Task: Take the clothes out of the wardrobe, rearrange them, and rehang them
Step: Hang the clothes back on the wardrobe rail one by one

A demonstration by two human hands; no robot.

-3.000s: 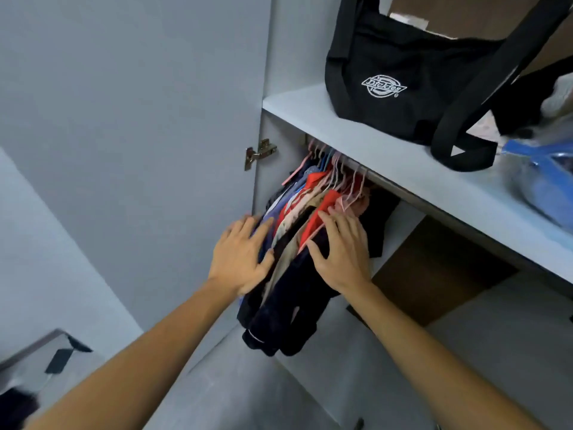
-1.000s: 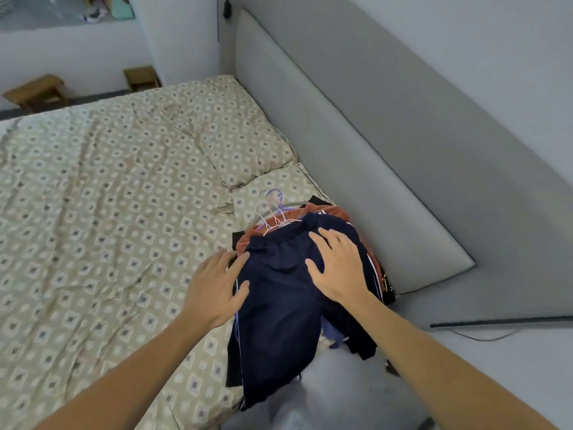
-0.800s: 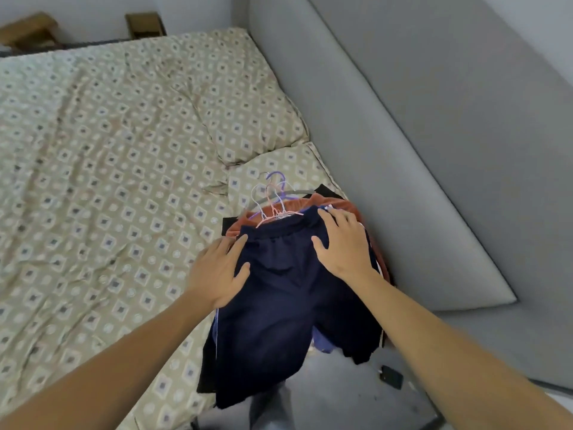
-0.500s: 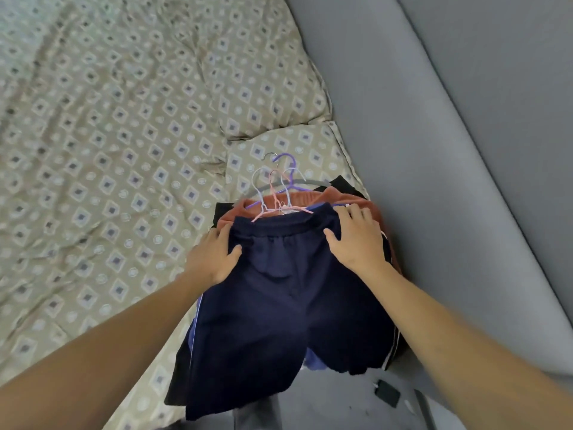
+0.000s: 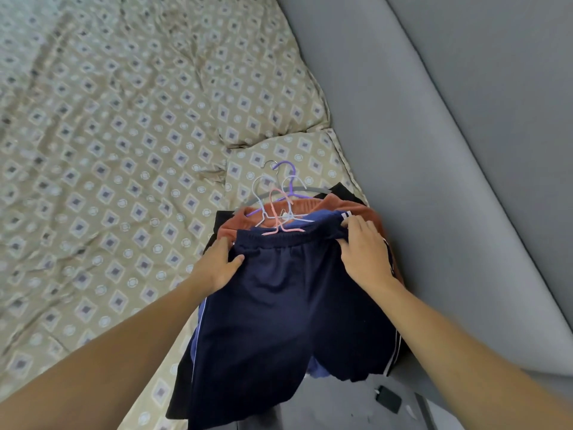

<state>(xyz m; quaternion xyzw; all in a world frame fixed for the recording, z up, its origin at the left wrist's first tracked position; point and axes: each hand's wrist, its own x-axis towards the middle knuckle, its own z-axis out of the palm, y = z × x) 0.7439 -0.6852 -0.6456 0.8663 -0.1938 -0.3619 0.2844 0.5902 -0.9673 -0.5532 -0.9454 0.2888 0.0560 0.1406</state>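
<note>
Both hands, left [image 5: 220,265] and right [image 5: 366,256], pinching navy shorts' [image 5: 288,318] waistband atop hangered clothes pile [image 5: 297,209] at patterned beige bed's [image 5: 108,144] corner; patterned pillows [image 5: 263,97] beyond, grey padded headboard [image 5: 418,156] rightward, small black object [image 5: 389,398] on floor.

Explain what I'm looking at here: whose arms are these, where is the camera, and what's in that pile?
No machine here: a person wears one camera on the head, looking down at their own bare arms. A stack of clothes on hangers lies at the corner of a patterned bed, beside a grey headboard. Navy shorts are on top, an orange garment beneath. The left hand grips the stack's left edge; the right hand pinches the shorts' waistband.
</note>
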